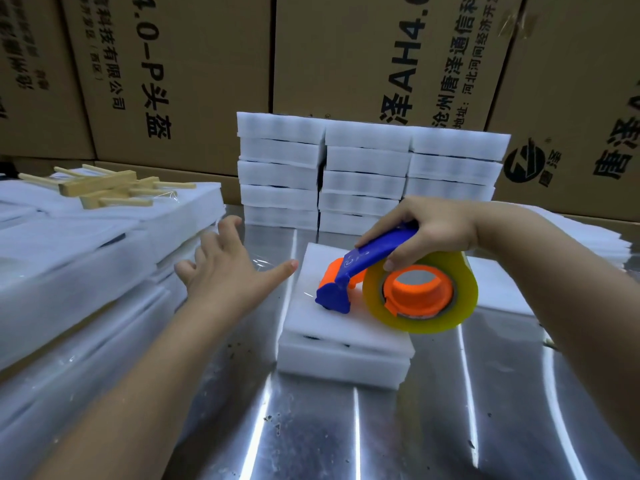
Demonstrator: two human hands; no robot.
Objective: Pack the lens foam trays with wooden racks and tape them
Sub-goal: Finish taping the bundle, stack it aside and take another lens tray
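A pair of stacked white foam trays (343, 344) lies on the metal table (346, 438) in the middle. My right hand (429, 230) grips the blue handle of a blue and orange tape dispenser (367, 268), which carries a roll of clear yellowish tape (420, 292). The dispenser's front end rests on the top tray. My left hand (221, 271) hovers with fingers spread just left of the trays and holds nothing. Several wooden racks (107, 190) lie on foam sheets at the far left.
Several packed foam trays (367, 174) stand stacked in three columns at the back of the table. Piles of foam sheets (86, 258) fill the left side, and more foam (568, 237) lies at the right. Cardboard boxes (346, 53) form a wall behind.
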